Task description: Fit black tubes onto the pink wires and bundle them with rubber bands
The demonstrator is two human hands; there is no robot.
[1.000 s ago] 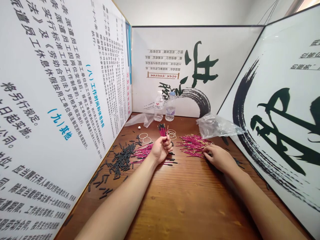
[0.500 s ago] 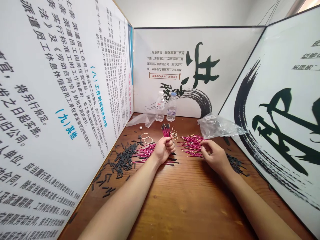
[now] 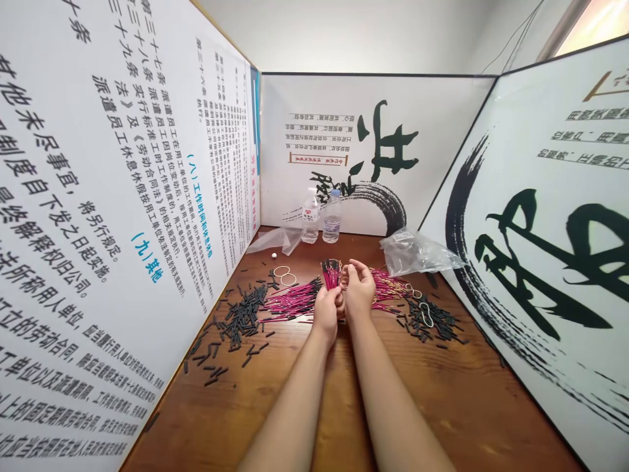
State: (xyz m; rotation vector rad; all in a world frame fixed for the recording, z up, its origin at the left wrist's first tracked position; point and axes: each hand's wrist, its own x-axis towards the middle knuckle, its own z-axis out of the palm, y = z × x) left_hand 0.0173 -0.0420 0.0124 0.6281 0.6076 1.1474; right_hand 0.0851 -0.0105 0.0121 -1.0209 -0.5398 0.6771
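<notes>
Left hand (image 3: 326,309) closed in a fist around a small bundle of pink sticks (image 3: 331,275), black-tipped ends standing up out of the grip. Right hand (image 3: 359,288) pressed against the left one, fingers curled in toward the bundle top; cannot tell whether it pinches a stick or only touches the bundle. Both hands meet above the wooden table (image 3: 344,393), forearms running back toward the camera.

Left of the left hand, touching distance: a loose heap of pink sticks (image 3: 292,303) lying flat. Further left of that: a scatter of short black tubes (image 3: 240,318), thinning out toward the near edge.

Right of the right hand: a second heap of pink sticks (image 3: 390,288), partly hidden behind the hand. Beyond it to the right, more black tubes (image 3: 432,321) in a dark patch.

Ahead of the hands, slightly left: two pale rubber bands (image 3: 285,275) lying flat. Further ahead, by the back panel: two clear water bottles (image 3: 322,219) standing upright side by side, a crumpled clear bag (image 3: 275,239) to their left. Ahead and right of the right hand: a larger clear plastic bag (image 3: 417,252).

Printed white panels (image 3: 122,196) wall the table on three sides.
</notes>
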